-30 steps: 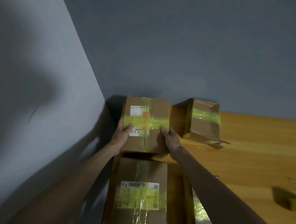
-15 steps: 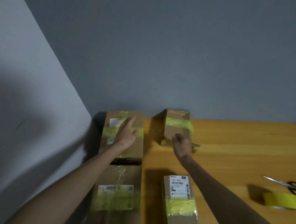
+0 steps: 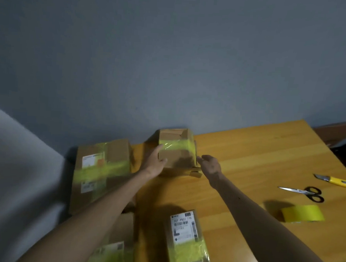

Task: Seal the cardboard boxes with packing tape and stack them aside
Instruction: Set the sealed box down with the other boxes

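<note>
A small cardboard box (image 3: 176, 149) with a yellow tape band and a loose flap stands by the wall at the back of the wooden table (image 3: 257, 155). My left hand (image 3: 154, 162) touches its left side, thumb on the front face. My right hand (image 3: 211, 169) hovers open just right of the box, apart from it. A larger taped box (image 3: 104, 167) sits at the table's left edge on top of another box. Another taped box with a label (image 3: 186, 239) lies near me. The yellow tape roll (image 3: 302, 214) rests at the right.
Scissors (image 3: 305, 193) and a yellow utility knife (image 3: 336, 180) lie at the right side of the table. Another taped box (image 3: 111, 254) sits low on the left under my left arm. Grey walls close the back and left.
My left hand left the stacked box on the left and moved right to the small box. My right hand moved to that box's right side. The view swung right.
</note>
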